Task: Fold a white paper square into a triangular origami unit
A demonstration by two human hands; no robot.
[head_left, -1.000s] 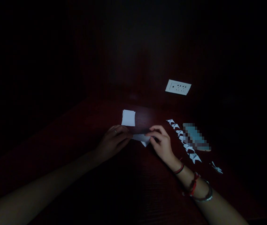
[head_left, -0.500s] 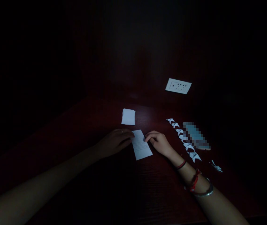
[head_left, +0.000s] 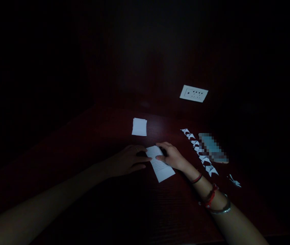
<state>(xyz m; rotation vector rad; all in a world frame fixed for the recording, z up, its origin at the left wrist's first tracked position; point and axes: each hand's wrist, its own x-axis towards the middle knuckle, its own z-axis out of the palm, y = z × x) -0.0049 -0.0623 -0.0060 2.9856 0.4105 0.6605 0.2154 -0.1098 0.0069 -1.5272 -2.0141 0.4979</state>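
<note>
A white strip of paper (head_left: 163,170) lies flat on the dark red table (head_left: 96,136). My left hand (head_left: 126,160) rests beside it, fingertips pressing its left edge, fingers stretched flat. My right hand (head_left: 171,157) lies on top of the strip's upper part, fingers flat and pointing left. Red bands and a metal bangle circle my right wrist. The scene is very dim.
A small white paper stack (head_left: 139,127) lies beyond the hands. A row of folded white paper pieces (head_left: 200,153) runs along the right, next to a blurred bluish object (head_left: 212,147). Another folded piece (head_left: 234,181) sits further right. A white socket plate (head_left: 193,93) is at the back.
The folded paper was opened into a flat strip, then slid slightly toward me and rightward. My right hand moved onto the strip; my left hand followed to its left edge.
</note>
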